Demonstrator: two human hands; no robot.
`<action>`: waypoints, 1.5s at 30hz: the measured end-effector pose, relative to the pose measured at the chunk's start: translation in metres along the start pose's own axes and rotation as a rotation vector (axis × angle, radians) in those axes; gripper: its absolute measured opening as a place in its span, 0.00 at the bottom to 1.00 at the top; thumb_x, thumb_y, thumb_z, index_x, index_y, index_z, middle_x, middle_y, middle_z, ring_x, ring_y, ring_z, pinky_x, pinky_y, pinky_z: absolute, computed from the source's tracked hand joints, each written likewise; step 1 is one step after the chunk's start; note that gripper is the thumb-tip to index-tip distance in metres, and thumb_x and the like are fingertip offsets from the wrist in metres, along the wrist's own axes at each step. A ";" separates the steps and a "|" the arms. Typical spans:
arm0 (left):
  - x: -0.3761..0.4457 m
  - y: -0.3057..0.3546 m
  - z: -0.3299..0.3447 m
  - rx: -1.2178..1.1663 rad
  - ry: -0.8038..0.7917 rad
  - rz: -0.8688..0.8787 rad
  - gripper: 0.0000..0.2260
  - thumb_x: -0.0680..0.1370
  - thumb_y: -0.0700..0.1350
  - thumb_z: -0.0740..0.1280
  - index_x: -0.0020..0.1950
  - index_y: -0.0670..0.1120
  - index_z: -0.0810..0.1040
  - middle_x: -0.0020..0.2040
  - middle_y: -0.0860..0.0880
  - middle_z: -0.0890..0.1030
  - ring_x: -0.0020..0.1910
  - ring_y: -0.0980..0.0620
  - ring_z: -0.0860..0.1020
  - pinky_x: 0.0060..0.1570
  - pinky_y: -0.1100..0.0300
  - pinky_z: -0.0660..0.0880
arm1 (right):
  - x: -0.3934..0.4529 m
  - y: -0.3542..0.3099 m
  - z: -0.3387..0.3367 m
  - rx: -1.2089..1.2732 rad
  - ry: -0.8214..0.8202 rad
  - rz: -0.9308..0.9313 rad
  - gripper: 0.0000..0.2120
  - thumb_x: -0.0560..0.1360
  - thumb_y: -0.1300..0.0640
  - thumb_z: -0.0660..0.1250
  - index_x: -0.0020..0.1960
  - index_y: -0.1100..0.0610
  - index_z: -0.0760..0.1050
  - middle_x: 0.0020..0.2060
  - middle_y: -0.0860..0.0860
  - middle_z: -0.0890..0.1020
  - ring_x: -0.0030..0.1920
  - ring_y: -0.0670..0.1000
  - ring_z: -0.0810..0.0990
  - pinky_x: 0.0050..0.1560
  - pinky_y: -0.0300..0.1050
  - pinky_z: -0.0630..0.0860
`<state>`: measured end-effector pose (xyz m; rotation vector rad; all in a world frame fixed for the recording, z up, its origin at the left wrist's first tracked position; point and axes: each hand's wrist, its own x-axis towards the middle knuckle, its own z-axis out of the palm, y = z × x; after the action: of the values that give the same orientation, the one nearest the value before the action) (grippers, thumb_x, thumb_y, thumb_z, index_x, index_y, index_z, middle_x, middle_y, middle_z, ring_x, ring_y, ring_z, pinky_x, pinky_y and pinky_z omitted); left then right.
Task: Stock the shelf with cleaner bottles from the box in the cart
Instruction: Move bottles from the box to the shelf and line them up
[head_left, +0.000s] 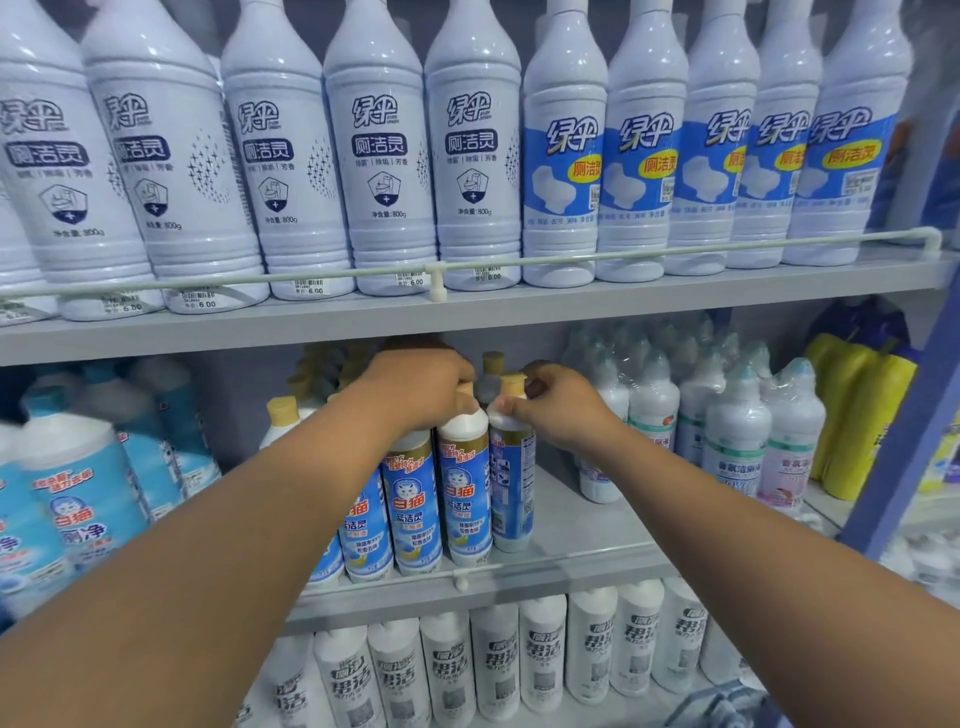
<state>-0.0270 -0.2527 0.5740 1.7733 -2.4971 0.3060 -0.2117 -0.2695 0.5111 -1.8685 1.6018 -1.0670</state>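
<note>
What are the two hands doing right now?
Left hand: closed over the top of a blue-label cleaner bottle.
Right hand: pinching the neck of the turned bottle.

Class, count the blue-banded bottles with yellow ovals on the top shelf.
5, side by side at the shelf's right end; more may stand hidden behind them.

— What's behind it all?
— I see grey shelving (519, 306) in tiers, a pale rail (571, 257) along the top one.
— And right?
— A blue upright (904, 467). Light's even, cool.
</note>
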 end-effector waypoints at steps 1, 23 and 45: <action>-0.001 -0.003 -0.001 -0.042 -0.018 -0.008 0.16 0.78 0.61 0.65 0.60 0.54 0.79 0.58 0.51 0.81 0.54 0.48 0.78 0.50 0.54 0.75 | 0.002 -0.001 -0.002 -0.005 -0.026 0.008 0.15 0.71 0.45 0.76 0.52 0.53 0.80 0.46 0.47 0.83 0.48 0.49 0.82 0.51 0.49 0.80; -0.002 -0.011 0.000 -0.227 -0.066 -0.001 0.18 0.80 0.54 0.66 0.70 0.57 0.75 0.70 0.53 0.75 0.63 0.49 0.76 0.52 0.60 0.70 | 0.003 -0.016 -0.015 -0.184 -0.090 -0.072 0.15 0.76 0.52 0.69 0.61 0.52 0.76 0.47 0.49 0.81 0.46 0.49 0.80 0.39 0.38 0.72; -0.003 -0.012 0.003 -0.275 -0.063 0.005 0.16 0.80 0.52 0.67 0.67 0.57 0.77 0.67 0.52 0.77 0.56 0.51 0.75 0.50 0.59 0.69 | -0.001 -0.020 -0.014 -0.190 -0.151 -0.013 0.19 0.74 0.51 0.74 0.63 0.54 0.78 0.55 0.51 0.84 0.54 0.51 0.81 0.55 0.47 0.78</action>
<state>-0.0142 -0.2550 0.5717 1.6916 -2.4423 -0.0913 -0.2102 -0.2619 0.5347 -2.0313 1.6533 -0.7816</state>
